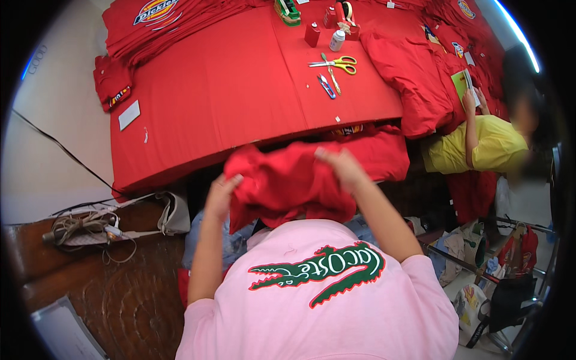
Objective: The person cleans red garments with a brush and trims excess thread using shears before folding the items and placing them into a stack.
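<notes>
Left hand (pixel 221 195), right hand (pixel 344 170), both curled on red garment (pixel 279 186); broad table (pixel 219 99), near edge just beyond

Lettering we can make out
On the pink shirt (pixel 318 327), white script crosses a green crocodile print (pixel 336 267); a printed word marks the red garment pile (pixel 186 27); the wall (pixel 66 108) seemingly bears faint letters.

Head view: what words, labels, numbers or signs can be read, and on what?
Printed wording left uncopied.
Pink shirt: white lettering, green crocodile.
Red stack, top left: logo lettering.
Left wall: faint letters.
Red bundle: partial lettering.
Red garments, right: logos too small to read.
Held red cloth: none visible.
</notes>
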`<state>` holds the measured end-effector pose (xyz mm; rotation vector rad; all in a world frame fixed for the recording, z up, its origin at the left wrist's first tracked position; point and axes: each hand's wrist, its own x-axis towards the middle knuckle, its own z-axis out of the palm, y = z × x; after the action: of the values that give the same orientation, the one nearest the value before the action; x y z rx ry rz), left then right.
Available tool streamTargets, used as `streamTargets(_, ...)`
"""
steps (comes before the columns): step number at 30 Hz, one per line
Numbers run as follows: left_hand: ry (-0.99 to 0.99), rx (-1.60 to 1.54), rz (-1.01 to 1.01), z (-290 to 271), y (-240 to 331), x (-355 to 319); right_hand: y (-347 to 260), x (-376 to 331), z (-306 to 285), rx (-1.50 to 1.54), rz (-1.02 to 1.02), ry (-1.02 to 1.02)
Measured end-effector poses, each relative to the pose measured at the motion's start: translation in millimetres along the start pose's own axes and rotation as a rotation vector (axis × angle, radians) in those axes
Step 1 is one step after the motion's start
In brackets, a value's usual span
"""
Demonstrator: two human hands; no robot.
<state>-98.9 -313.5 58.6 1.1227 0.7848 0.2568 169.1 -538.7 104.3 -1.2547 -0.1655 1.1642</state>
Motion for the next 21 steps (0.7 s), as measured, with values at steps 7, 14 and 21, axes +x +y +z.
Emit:
streamTargets(7,0.620,0.984,1.209,21,98,-99,-50,-101,-8,-0.712,-1.058,0.159)
streamTargets(14,-0.291,1.245,-0.392,-90,-267,-89,197,-84,-126,-1.055,0.092,-0.230)
streamTargets(21,-0.123,0.786,-0.442,-63,-186,-85,204,-58,-120,-0.534,0.378,-0.224)
